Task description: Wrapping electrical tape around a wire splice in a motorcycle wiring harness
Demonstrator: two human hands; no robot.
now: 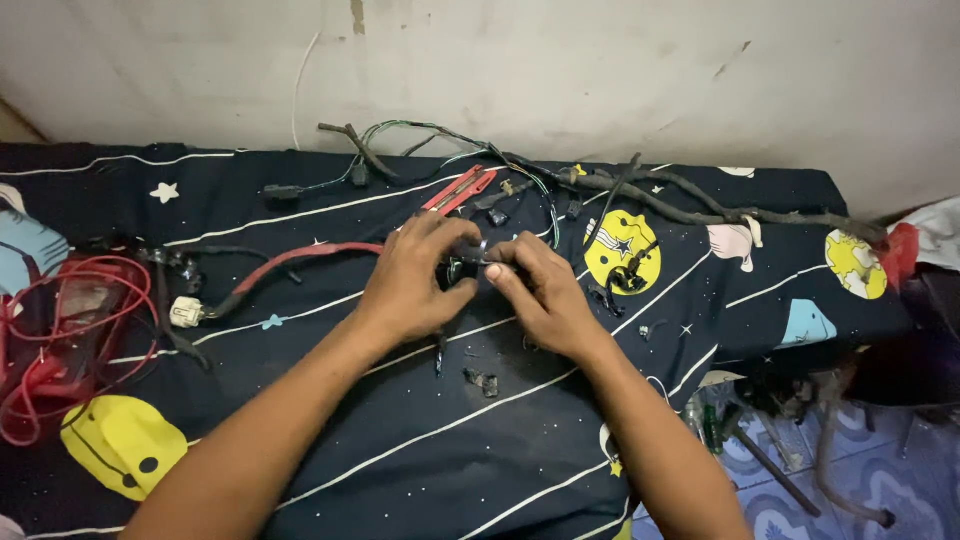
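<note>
Black and small, a connector piece sits pinched between both hands at the middle of the bed. The left hand is closed around it from the left, thumb underneath and fingers curled over the top. The right hand is clamped on its other end with thumb and forefinger together. A short dark lead hangs below the grip toward the sheet.

Judgement on handling: the part is tiny and mostly hidden by the fingers, so a firm pinch near each end and a straight, even pull or push would serve best; twisting risks straining the thin leads.

Just below the hands lie small dark fragments on the dark patterned bedsheet. Beyond the hands, touching nothing held, rest red-handled pliers. A red-sleeved cable runs left to a white plug. A long wiring harness stretches along the wall side to the right. At the far left a coil of red wire lies heaped.

Containers: none can be made out; every item lies loose on the sheet.
</note>
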